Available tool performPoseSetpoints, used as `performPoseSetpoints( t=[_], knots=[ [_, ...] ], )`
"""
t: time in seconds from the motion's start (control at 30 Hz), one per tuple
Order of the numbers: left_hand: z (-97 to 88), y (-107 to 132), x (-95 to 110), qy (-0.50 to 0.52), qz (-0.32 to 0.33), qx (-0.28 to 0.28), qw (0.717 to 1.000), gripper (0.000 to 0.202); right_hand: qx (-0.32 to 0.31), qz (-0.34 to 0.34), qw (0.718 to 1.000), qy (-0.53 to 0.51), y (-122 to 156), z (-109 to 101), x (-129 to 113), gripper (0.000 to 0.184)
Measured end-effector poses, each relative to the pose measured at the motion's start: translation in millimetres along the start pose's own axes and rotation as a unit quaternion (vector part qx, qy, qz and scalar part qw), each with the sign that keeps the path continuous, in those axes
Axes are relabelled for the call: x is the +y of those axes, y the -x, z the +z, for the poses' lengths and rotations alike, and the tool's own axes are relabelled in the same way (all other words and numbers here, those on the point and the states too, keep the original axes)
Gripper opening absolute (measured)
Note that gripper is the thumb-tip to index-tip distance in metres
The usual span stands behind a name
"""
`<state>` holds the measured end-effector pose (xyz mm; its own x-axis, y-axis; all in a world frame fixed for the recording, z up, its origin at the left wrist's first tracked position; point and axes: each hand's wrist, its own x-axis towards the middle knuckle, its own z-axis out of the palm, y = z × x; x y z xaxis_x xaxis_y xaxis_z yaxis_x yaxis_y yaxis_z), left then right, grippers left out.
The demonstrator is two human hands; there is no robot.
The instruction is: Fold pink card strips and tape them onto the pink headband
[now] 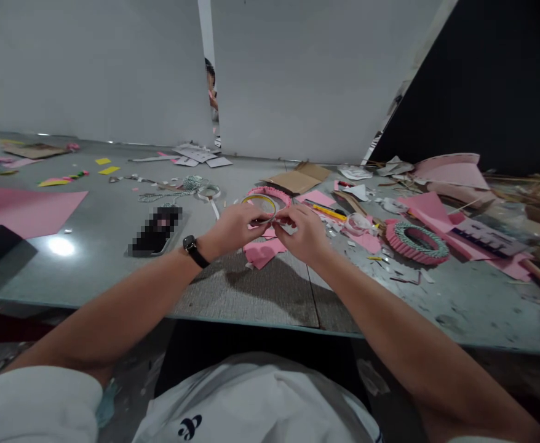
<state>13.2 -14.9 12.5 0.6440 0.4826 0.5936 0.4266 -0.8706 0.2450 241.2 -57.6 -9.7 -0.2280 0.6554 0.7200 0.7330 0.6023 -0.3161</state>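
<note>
Both my hands meet over the middle of the grey table [251, 289]. My left hand [234, 226], with a black watch on the wrist, pinches a thin yellow-rimmed ring [259, 200]. Fingers of my right hand [301, 231] are closed on a small pale piece at the ring's right side; I cannot make out what it is. Scraps of pink paper [264, 249] lie right under the hands. Just behind the ring sits a pink pleated ring [270, 192].
A phone [155, 231] lies left of my hands. A pink and green pleated ring [416, 241] sits to the right among pink paper sheets and scraps. A large pink sheet [21, 209] lies far left. Cardboard [297, 178], string and tape lie behind. A person shows behind white partitions.
</note>
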Motion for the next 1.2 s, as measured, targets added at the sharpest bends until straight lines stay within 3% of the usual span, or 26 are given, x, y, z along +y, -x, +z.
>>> performPoseSetpoints(
  t=[0.4, 0.53, 0.7, 0.83, 0.97, 1.03, 1.1, 1.2],
  knots=[
    [1.7, -3, 8, 0.036, -0.076, -0.009, 0.996, 0.018, -0.027, 0.03, 0.999, 0.031, 2, 11, -3, 0.008],
    [3.6, -3, 11, 0.042, -0.075, -0.002, 0.996, 0.019, -0.045, -0.001, 0.997, 0.063, 0, 6, -4, 0.008],
    [3.0, -5, 15, 0.001, -0.064, 0.001, 0.998, 0.028, -0.118, -0.075, 0.982, 0.124, -3, -3, -18, 0.013],
    [-5.4, -6, 15, -0.033, -0.061, 0.005, 0.998, 0.038, -0.106, -0.054, 0.981, 0.151, -6, -10, -5, 0.014],
    [-18.3, -7, 2, -0.046, -0.077, 0.062, 0.994, 0.037, -0.026, 0.037, 0.99, 0.131, -8, -21, 40, 0.011],
    [-21.1, -7, -12, -0.05, -0.094, 0.085, 0.991, 0.031, -0.014, 0.05, 0.995, 0.088, -8, -23, 57, 0.007],
    [-20.1, -6, -27, -0.056, -0.12, 0.09, 0.987, 0.027, -0.028, 0.056, 0.997, 0.053, -6, -20, 63, 0.011],
    [-14.9, -3, -49, -0.076, -0.188, 0.05, 0.978, 0.029, -0.107, 0.04, 0.993, 0.031, -1, -10, 52, 0.016]
  ],
)
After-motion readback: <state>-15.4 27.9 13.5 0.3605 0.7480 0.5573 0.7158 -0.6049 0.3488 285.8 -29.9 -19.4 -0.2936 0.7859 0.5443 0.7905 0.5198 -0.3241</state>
